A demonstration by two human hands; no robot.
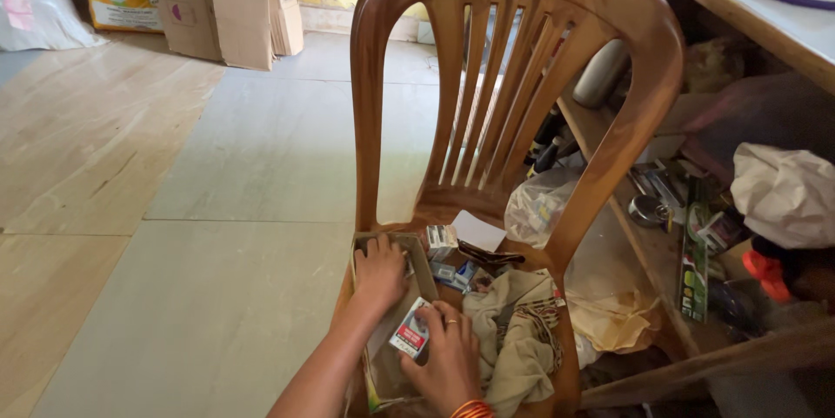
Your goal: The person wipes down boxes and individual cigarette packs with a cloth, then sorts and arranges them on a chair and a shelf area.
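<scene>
Brown plastic chair (522,53): your left hand (379,272) presses spread fingers into the cardboard tray (424,272); keep your right hand (448,350) pinching the small packet (410,332) level.

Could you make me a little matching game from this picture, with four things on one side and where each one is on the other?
Things:
1. small red and white packet
2. cardboard boxes
3. crumpled cloth
4. clear plastic bag

Places:
A. against the far wall, on the floor
B. in the right hand
C. at the right edge of the chair seat, by the shelf
D. heaped on the seat, right of the hands

Pairs: 1-B, 2-A, 3-D, 4-C
</scene>
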